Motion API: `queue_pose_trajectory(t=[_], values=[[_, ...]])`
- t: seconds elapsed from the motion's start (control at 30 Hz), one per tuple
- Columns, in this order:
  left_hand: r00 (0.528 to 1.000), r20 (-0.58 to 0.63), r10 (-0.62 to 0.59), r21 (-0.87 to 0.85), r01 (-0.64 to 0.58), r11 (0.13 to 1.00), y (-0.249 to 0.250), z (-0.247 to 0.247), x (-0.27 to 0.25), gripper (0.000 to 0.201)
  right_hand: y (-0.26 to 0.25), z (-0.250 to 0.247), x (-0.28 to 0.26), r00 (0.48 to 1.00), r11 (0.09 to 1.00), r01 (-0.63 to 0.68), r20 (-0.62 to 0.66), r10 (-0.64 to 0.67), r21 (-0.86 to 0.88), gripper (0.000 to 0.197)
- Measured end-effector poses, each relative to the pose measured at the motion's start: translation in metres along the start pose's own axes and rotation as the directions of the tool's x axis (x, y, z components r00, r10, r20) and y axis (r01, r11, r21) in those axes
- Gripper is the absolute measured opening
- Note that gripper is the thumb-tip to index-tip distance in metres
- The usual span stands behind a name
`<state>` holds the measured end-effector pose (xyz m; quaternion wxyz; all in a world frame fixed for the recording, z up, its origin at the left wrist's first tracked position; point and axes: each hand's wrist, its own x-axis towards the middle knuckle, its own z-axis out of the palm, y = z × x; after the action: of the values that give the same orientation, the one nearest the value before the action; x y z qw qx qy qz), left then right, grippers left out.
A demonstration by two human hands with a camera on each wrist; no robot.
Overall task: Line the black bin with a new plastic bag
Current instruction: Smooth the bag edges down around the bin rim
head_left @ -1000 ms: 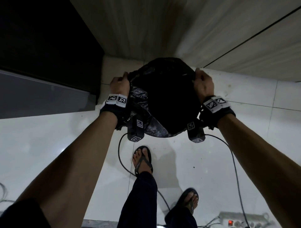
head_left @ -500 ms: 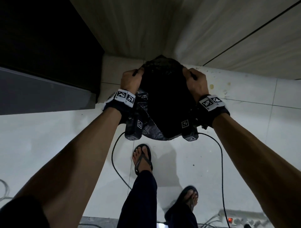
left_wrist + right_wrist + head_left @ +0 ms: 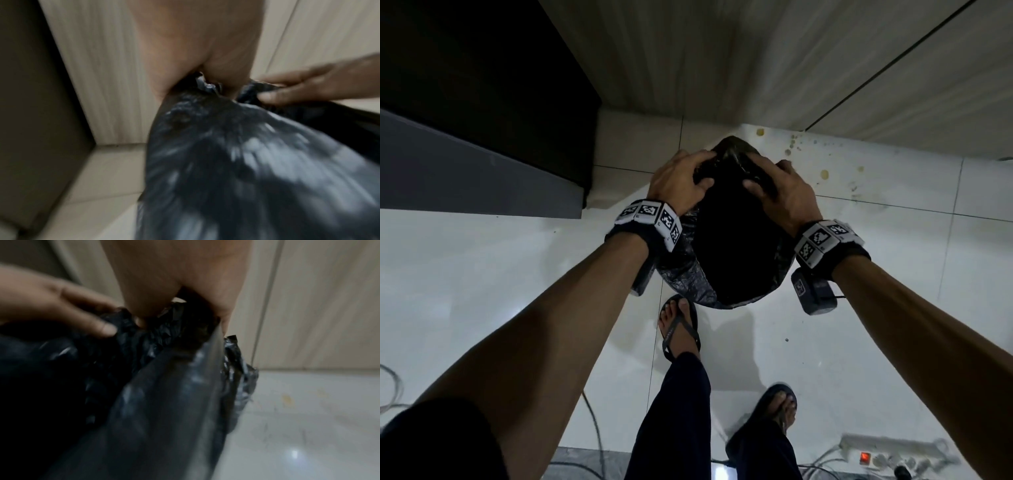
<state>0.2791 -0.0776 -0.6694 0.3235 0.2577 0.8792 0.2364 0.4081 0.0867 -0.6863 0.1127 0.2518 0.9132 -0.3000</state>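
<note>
- Here the bin [image 3: 736,246] stands on the white floor [image 3: 859,274] in the corner by the wall [image 3: 722,61], straight ahead of the person and just beyond the near foot [image 3: 678,325].
- The bag [image 3: 681,274] is draped over the bin's rim; crinkled grey-black plastic hangs down the outside on the near-left side.
- The left hand [image 3: 681,181] sits at the far-left part of the rim, fingers curled round bunched plastic.
- The right hand [image 3: 780,192] sits at the far-right part, fingers and thumb likewise curled on the plastic [image 3: 164,331].
- Both hands lie close together at the far edge, nearly meeting; neither is clearly nearer the gathered plastic between them.
- The bin's long axis runs up and down, mouth upward, so the hands work from above and reach across the opening to its far side.
- My judgement: the slack at the far edge is being gathered or tucked, and the next move turns on pulling that bunch snug against the rim.
- The wrist views are blurred, so whether the plastic is knotted cannot be told.
- A power strip [image 3: 887,455] lies on the floor at the near right.
</note>
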Motion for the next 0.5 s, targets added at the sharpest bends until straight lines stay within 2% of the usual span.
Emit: queue_pose_trajectory(t=[0.1,0.23,0.33,0.4,0.5], values=[[0.999,0.004,-0.040,-0.030,0.040,0.999,-0.003,0.006,0.002,0.027,0.009,0.007,0.001,0.999,0.997,-0.040,-0.003,0.041,0.069,0.028],[0.998,0.011,-0.058,-0.088,0.059,0.994,-0.006,0.012,-0.007,0.025,0.014,0.009,-0.012,0.996,0.993,-0.072,0.053,0.067,0.092,0.027],[0.994,-0.030,-0.105,-0.149,0.100,0.984,-0.008,0.011,-0.017,0.045,0.011,0.002,-0.024,0.995,0.997,-0.076,-0.061,0.075,-0.021,0.051],[0.984,-0.116,-0.135,-0.153,0.117,0.981,-0.009,0.008,-0.027,0.063,0.002,-0.006,-0.028,0.992,0.996,-0.060,-0.117,0.053,-0.060,0.064],[0.950,-0.251,-0.188,-0.168,0.149,0.974,-0.009,0.005,-0.051,0.084,-0.014,-0.008,-0.031,0.997,0.991,0.063,-0.042,-0.068,-0.120,0.067]])
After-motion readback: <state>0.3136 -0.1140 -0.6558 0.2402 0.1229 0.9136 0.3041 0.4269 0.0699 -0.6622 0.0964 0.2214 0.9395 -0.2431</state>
